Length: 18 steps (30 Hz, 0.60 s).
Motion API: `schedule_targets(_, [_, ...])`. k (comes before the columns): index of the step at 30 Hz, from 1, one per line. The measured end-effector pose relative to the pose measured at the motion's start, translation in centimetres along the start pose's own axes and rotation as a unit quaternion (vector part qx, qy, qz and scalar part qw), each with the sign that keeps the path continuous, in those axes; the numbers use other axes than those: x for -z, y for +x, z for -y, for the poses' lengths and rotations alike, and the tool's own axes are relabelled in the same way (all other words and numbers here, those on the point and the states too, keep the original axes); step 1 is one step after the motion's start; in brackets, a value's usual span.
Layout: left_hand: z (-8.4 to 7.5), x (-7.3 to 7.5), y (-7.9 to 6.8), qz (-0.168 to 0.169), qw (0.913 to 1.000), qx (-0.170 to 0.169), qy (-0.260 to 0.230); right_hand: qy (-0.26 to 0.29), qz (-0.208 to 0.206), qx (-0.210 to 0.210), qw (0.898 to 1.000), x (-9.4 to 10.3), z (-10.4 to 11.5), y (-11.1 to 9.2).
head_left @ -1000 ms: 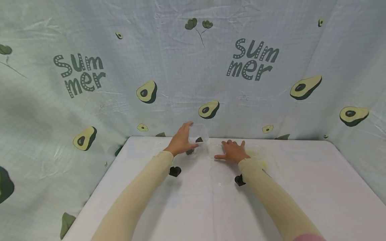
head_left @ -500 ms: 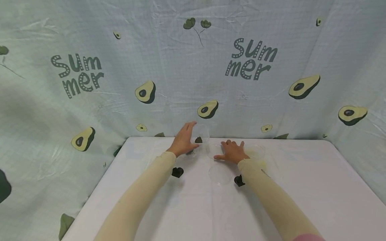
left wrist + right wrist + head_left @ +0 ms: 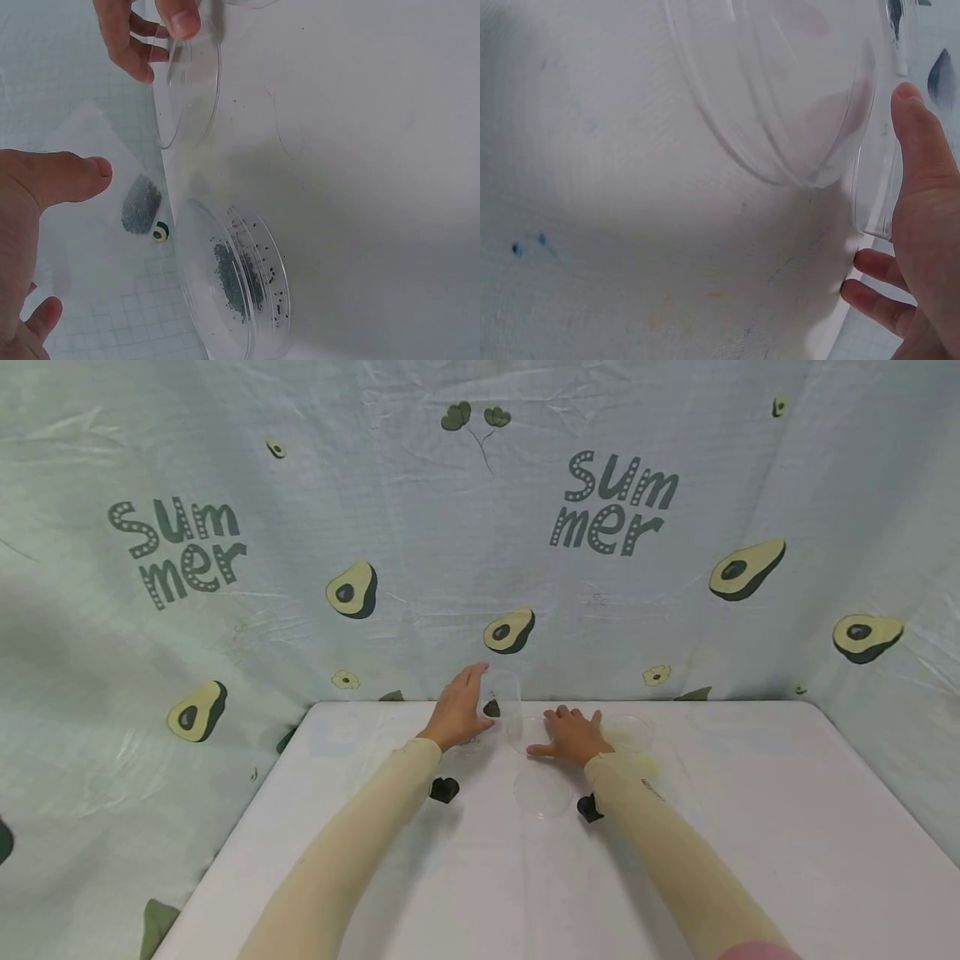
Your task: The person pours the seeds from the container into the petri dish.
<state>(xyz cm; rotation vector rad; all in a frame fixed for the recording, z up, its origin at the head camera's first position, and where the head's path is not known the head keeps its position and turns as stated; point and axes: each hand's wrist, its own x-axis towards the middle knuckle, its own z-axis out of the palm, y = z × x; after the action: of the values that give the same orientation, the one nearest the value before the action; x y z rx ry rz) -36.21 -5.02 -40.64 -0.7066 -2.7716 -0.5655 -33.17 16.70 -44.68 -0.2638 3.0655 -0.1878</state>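
Note:
My left hand (image 3: 456, 708) curves its fingers and thumb around a clear, rounded plastic piece (image 3: 511, 691) standing near the table's back edge; its exact kind is unclear. A dark patch shows through it. In the left wrist view, a dish of dark grains (image 3: 237, 279) lies under a tilted clear cover, apart from my left thumb (image 3: 79, 176). My right hand (image 3: 573, 737), fingers spread, lies beside a clear round dish (image 3: 528, 732). In the right wrist view, its thumb (image 3: 922, 146) runs along a clear rim (image 3: 876, 180).
Another clear round dish (image 3: 543, 793) lies nearer on the white table (image 3: 487, 893). To the right is a clear dish with yellowish contents (image 3: 628, 735). Black devices (image 3: 445, 790) sit under the wrists. A pale printed curtain (image 3: 420, 527) hangs behind.
My left hand has shifted slightly right, and the clear piece beside it has moved along and looks narrower. My right hand stays in place on the table. The head view has turned slightly.

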Motion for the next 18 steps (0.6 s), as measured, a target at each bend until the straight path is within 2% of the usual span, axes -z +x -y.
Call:
schedule_targets(4, [-0.3,-0.3,0.1,-0.008,0.9998,-0.017,0.008,0.001,0.001,-0.002,1.0,-0.4,-0.1,0.2])
schedule_targets(18, [-1.0,-1.3,0.8,-0.013,0.9986,-0.042,0.031,0.0,-0.004,-0.001,1.0,-0.3,-0.4,0.4])
